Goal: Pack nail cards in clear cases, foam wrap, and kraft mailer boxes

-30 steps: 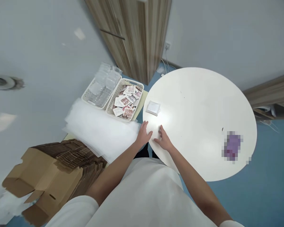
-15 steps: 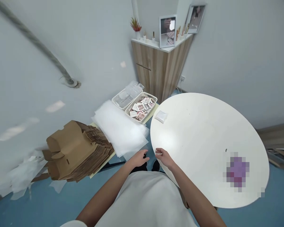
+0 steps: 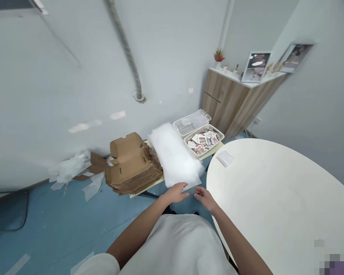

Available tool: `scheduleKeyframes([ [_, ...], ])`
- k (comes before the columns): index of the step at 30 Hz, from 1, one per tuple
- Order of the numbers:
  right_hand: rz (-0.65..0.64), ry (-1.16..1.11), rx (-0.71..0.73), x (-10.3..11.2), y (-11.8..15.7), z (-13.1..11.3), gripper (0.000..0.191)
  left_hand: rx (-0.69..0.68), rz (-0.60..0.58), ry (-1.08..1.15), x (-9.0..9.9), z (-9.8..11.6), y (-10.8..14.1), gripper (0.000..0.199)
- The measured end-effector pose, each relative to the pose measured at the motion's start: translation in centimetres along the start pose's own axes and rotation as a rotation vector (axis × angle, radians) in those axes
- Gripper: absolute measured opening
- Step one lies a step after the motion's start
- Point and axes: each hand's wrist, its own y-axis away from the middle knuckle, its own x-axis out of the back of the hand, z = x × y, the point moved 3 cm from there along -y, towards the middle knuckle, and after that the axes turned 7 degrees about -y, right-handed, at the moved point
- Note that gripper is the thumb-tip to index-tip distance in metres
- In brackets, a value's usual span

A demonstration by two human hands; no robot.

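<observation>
My left hand (image 3: 177, 192) hovers just in front of the near end of a stack of white translucent sheets (image 3: 174, 156), fingers apart and nothing in them. My right hand (image 3: 205, 198) is beside the left edge of the round white table (image 3: 263, 191), fingers loosely curled and apart, also without anything in it. Left of the sheets lies a pile of flat brown cardboard boxes (image 3: 129, 160). Behind the sheets sit a white basket of small printed packets (image 3: 203, 140) and a basket with clear plastic cases (image 3: 191, 123). A small white packet (image 3: 225, 158) rests on the round table.
A wooden cabinet (image 3: 229, 91) with picture frames and a small plant stands in the back corner. Crumpled white wrapping (image 3: 71, 168) and cardboard scraps lie on the blue floor at the left. A blurred-out purple patch shows at the bottom right.
The view has swung left, so the boxes, sheets and baskets appear farther right and the round table is partly out of frame. Both hands remain empty in front of the body.
</observation>
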Motion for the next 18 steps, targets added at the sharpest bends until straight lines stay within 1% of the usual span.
scheduleKeyframes([
  [3, -0.053, 0.104, 0.033, -2.4, -1.8, -1.7, 0.041, -0.045, 0.166, 0.006, 2.9, -0.7, 0.7, 0.042],
  [6, -0.085, 0.257, 0.134, -5.6, -3.5, -4.3, 0.047, -0.057, 0.339, -0.021, 6.4, -2.2, 2.0, 0.035],
  [8, -0.074, 0.417, 0.267, -8.2, -4.4, -6.6, 0.05, -0.043, 0.443, -0.055, 8.8, -4.0, 3.1, 0.031],
  [9, -0.049, 0.514, 0.358, -9.6, -4.8, -7.9, 0.05, -0.032, 0.492, -0.071, 10.0, -5.1, 3.8, 0.031],
  [11, -0.042, 0.726, 0.548, -12.8, -5.5, -10.6, 0.048, 0.016, 0.579, -0.107, 12.2, -7.7, 5.2, 0.036],
  [12, -0.032, 0.82, 0.619, -14.4, -6.0, -11.8, 0.046, 0.054, 0.611, -0.128, 13.1, -9.1, 5.9, 0.04],
  [13, -0.026, 0.903, 0.665, -16.0, -6.4, -12.9, 0.046, 0.097, 0.631, -0.154, 14.0, -10.5, 6.6, 0.044],
  [15, -0.014, 1.039, 0.702, -19.0, -7.5, -14.5, 0.046, 0.184, 0.632, -0.216, 15.2, -12.9, 7.7, 0.049],
  [18, 0.004, 1.19, 0.687, -22.3, -9.0, -15.7, 0.049, 0.284, 0.576, -0.282, 15.9, -15.7, 8.9, 0.053],
])
